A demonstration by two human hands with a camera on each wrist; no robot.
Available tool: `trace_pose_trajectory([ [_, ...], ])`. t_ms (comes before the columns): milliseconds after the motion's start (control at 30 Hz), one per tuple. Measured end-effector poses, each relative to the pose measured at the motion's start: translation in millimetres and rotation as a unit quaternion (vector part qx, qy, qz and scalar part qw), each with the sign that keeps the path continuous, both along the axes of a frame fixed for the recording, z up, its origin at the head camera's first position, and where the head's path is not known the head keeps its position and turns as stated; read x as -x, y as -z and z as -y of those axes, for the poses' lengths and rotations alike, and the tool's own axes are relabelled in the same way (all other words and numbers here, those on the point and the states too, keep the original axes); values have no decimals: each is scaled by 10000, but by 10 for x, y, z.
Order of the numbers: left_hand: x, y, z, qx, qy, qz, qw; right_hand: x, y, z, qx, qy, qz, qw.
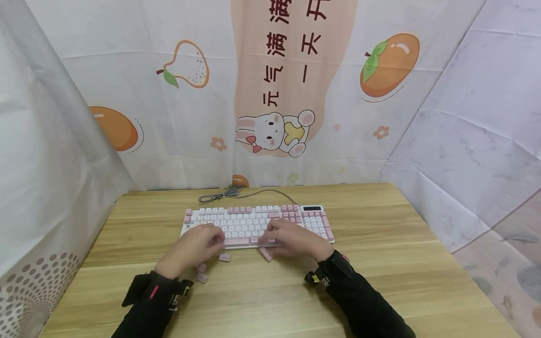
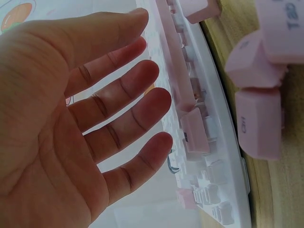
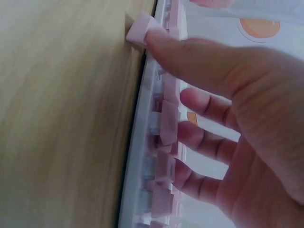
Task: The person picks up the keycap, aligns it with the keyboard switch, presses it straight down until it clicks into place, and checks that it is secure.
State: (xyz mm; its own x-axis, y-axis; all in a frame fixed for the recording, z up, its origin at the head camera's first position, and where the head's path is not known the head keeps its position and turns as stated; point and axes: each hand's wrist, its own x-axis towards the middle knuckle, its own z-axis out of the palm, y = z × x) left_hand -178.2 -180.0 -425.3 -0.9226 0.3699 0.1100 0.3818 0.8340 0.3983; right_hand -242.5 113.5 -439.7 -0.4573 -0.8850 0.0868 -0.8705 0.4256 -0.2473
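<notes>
1. The head view alone takes in the whole white and pink keyboard (image 1: 247,222), lying on the desk (image 1: 380,244) with both hands at its near edge, and the grey cable (image 1: 270,190) looped behind it
2. The left wrist view reads what the head view cannot: "Tab" on one loose pink keycap (image 2: 285,31) and "Ctrl" on another keycap (image 2: 259,126); it also bares pale uncapped key stems (image 2: 209,194) at the keyboard's corner, which the left hand covers from above
3. The left hand (image 1: 195,245) hovers at the keyboard's near left side, its fingers relaxed and slightly apart, holding nothing; the loose keycaps lie on the desk just beside it, on the thumb side
4. The right hand (image 1: 291,239) has its thumb against a pink keycap (image 3: 141,28) just outside the keyboard's near edge; the other visible fingers spread loosely by the keys, and whether the index finger pinches that keycap too cannot be told
5. One more loose keycap (image 1: 224,257) lies between the hands, near the long pink space bar (image 1: 236,241)
6. The keycaps are blocky with sloping sides and a matt, plastic look; the desk shows streaky yellowish wood grain, and creased, fruit-printed cloth (image 1: 177,117) hangs behind
</notes>
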Motion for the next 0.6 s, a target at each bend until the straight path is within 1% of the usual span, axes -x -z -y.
trace_pose_trajectory([
  [100,4,16,2,-34,17,-2,10000,19,30,-8,8,-270,-172,9995],
  [200,0,20,0,-84,18,32,10000,26,48,-1,-5,-382,-248,9990],
  [433,2,23,2,-84,46,105,9999,9,44,18,-93,-313,-314,9990],
  [600,10,25,1,-67,17,142,9999,7,54,26,-67,-177,-214,9996],
])
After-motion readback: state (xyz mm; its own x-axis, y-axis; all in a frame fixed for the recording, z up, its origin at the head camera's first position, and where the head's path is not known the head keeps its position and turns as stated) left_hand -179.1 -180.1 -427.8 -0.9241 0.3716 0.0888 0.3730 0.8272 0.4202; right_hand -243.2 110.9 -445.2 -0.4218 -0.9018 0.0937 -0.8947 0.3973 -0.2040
